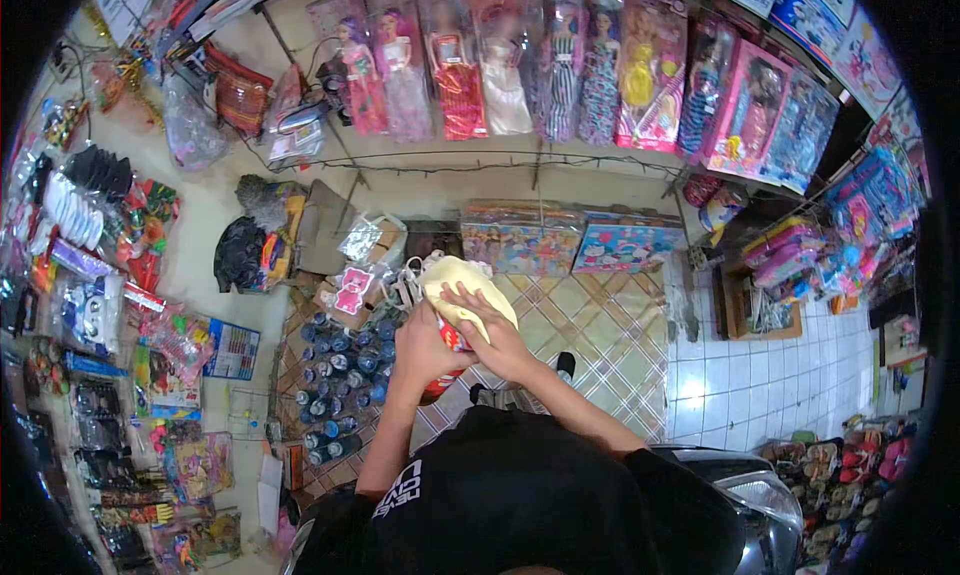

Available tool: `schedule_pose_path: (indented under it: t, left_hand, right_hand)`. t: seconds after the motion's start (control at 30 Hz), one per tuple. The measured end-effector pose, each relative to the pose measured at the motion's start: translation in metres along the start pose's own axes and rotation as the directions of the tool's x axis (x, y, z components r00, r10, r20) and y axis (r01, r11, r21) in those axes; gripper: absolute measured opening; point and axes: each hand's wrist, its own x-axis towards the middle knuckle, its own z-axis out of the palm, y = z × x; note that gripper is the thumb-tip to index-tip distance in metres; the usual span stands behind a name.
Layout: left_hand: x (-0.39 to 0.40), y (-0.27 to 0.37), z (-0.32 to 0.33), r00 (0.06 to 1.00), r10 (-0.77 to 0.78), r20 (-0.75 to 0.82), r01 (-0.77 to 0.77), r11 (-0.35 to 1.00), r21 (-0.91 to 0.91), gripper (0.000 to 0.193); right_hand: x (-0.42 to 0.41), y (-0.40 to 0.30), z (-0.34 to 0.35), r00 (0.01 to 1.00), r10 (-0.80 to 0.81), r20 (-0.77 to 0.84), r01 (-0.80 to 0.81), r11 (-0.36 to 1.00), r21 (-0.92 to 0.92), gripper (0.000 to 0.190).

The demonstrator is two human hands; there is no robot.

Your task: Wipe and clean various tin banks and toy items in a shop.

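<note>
My left hand (426, 350) is closed around a red cylindrical container (444, 376) with white markings, held in front of my body. A pale yellow cloth (491, 286) lies over the container's upper end. My right hand (491, 333) rests on this cloth with its fingers spread over it, pressing or holding it against the container; the exact grip of the fingertips cannot be told. Both hands are close together, and the right one partly hides the cloth and the container.
Several bottles (345, 365) stand on the tiled floor at the left. Boxed dolls (506, 72) line a shelf ahead, above flat picture boxes (525, 241). Packaged goods (97, 312) hang at the left. A vehicle's headlight (761, 492) and rows of sandals (847, 470) are at the lower right.
</note>
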Motion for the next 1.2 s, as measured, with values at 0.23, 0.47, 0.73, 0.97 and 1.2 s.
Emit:
schedule_pose_path:
  t: [0.23,0.47,0.73,0.97,1.2]
  left_hand:
    - [-0.003,0.000,0.008,1.000,0.009,-0.003,-0.009,0.986,-0.166,0.076]
    - [-0.003,0.003,0.017,1.000,0.019,0.009,-0.007,0.715,-0.699,0.066]
    - [-0.029,-0.003,0.025,0.986,-0.063,-0.152,-0.088,0.573,-0.814,0.093]
    - [-0.045,0.031,-0.003,0.982,0.090,-0.168,-0.132,0.957,-0.259,0.099]
    - [-0.067,-0.001,0.006,0.949,0.112,-0.293,-0.133,0.990,-0.054,0.097]
  right_hand:
    - [-0.011,-0.017,-0.038,0.988,-0.139,0.064,0.145,0.984,-0.100,0.041]
    - [-0.034,0.007,-0.080,0.905,0.361,0.223,-0.413,0.870,0.268,0.053]
    - [-0.026,-0.029,-0.108,0.753,0.553,-0.357,-0.030,0.571,0.820,0.063]
    - [-0.005,-0.081,-0.059,0.954,-0.159,0.256,0.239,0.916,-0.323,0.064]
    - [0.001,-0.059,-0.008,0.882,-0.195,0.429,0.323,0.912,-0.251,0.058]
